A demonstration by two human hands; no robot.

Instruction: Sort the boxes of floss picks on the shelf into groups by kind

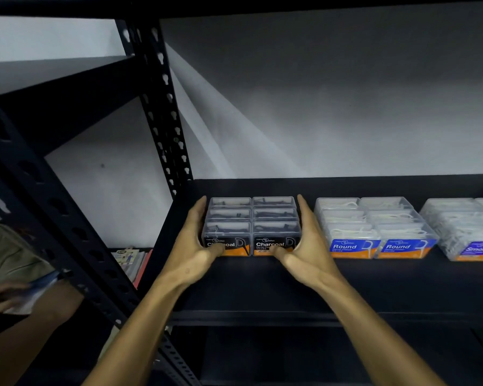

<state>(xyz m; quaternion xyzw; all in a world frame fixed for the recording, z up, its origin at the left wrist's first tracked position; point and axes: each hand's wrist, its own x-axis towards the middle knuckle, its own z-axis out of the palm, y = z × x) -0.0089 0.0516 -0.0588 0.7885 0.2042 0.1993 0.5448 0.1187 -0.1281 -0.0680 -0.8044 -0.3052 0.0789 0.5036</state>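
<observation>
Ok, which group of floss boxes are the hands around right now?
The Charcoal group, leftmost on the shelf, with black labels and dark picks. The left hand and right hand flank it; the blue-labelled Round group sits untouched.

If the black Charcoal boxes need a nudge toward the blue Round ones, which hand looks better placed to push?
Probably the left hand: it lies flat against the Charcoal boxes' outer side, away from the Round boxes. The right hand sits in the gap between the groups, so it would have to move aside.
</observation>
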